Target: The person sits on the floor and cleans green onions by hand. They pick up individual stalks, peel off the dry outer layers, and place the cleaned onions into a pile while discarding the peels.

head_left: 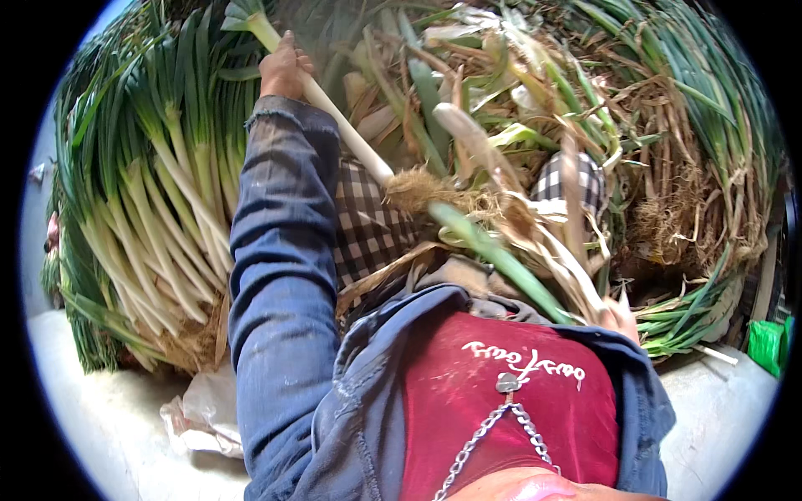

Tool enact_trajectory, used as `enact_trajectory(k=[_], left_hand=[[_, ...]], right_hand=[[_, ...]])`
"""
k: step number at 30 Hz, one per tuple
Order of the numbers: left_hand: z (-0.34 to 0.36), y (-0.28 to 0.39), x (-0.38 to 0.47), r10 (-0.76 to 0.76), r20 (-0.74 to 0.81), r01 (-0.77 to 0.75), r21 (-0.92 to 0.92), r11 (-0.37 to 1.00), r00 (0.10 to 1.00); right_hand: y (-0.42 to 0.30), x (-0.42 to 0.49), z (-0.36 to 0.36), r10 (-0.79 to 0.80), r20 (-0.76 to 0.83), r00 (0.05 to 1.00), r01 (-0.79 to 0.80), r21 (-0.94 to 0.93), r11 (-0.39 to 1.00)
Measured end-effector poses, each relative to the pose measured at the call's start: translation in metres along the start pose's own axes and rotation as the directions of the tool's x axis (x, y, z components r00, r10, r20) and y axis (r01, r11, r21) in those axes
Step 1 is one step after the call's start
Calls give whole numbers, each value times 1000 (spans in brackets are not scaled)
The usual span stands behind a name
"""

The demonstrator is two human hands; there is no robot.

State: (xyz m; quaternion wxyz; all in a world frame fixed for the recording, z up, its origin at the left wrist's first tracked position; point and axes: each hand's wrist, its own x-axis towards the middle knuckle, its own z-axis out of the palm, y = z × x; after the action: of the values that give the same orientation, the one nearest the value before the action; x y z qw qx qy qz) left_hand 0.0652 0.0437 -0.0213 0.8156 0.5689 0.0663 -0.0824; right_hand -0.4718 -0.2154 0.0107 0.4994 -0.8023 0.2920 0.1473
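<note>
My left hand (285, 69) is closed around the upper stalk of a long green onion (351, 131), out in front of me. Its white shaft slants down to the right and ends in a tuft of brown roots (413, 190) above my checked trouser leg (373, 228). Close to my right side, my right hand (619, 320) grips stripped outer leaves (564, 257), pale and dry, which trail up and forward. A green leaf (495, 260) lies across my lap toward that hand; whether it is held too, I cannot tell. The jacket partly hides my right hand.
A stack of pale-stalked green onions (169, 232) stands on the left. Green onions with brown, dry sheaths and roots (670, 163) lie on the right. Peeled leaves (495, 81) form a heap ahead. A plastic bag (210, 407) and a green packet (765, 346) rest on the floor.
</note>
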Motion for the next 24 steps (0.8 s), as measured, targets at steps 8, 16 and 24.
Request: enact_trajectory(k=[8,16,24], left_hand=[[10,124,-57,228,502,-401,268,876,834],[-261,361,-11,804,195,204,910,-362,561],[-120,170,-12,390,334,-318,942,-107,858]], right_hand=[[-144,121,50,-775,158,611,730,-491,476],[-164,187,41,-951,-143,275,729,-613,304],[-82,303,-51,-322,-285,903,237,-294,926]])
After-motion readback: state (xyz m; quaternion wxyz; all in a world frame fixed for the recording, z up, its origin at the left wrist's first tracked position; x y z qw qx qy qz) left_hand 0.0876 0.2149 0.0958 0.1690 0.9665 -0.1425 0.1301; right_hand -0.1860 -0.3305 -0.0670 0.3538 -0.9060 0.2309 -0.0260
